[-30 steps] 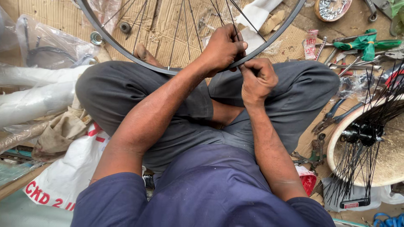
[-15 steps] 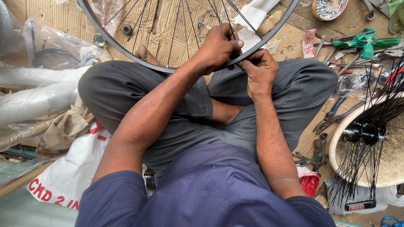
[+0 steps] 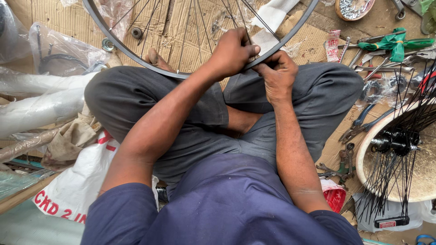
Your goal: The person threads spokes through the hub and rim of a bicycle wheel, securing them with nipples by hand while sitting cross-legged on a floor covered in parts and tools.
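Observation:
A dark bicycle wheel rim (image 3: pixel 136 54) with thin spokes (image 3: pixel 200 22) rests over my crossed legs, above flattened cardboard. My left hand (image 3: pixel 231 52) is closed over the rim's lower right arc, fingers wrapped around it. Just to its right, my right hand (image 3: pixel 277 75) pinches at the rim's outer edge, fingers bunched together; whatever small part sits between them is hidden. The two hands touch each other at the rim.
Pliers and wrenches (image 3: pixel 363 122) lie at the right beside a round basin (image 3: pixel 368 159) holding a hub with loose spokes (image 3: pixel 395 140). Green-handled tools (image 3: pixel 390 43) lie further back. Plastic-wrapped tubes (image 3: pixel 41 109) and a white printed bag (image 3: pixel 77 190) sit at left.
Both hands have stayed at the same spot on the rim. My right hand has shifted slightly upward against the rim's edge; the wheel has barely moved.

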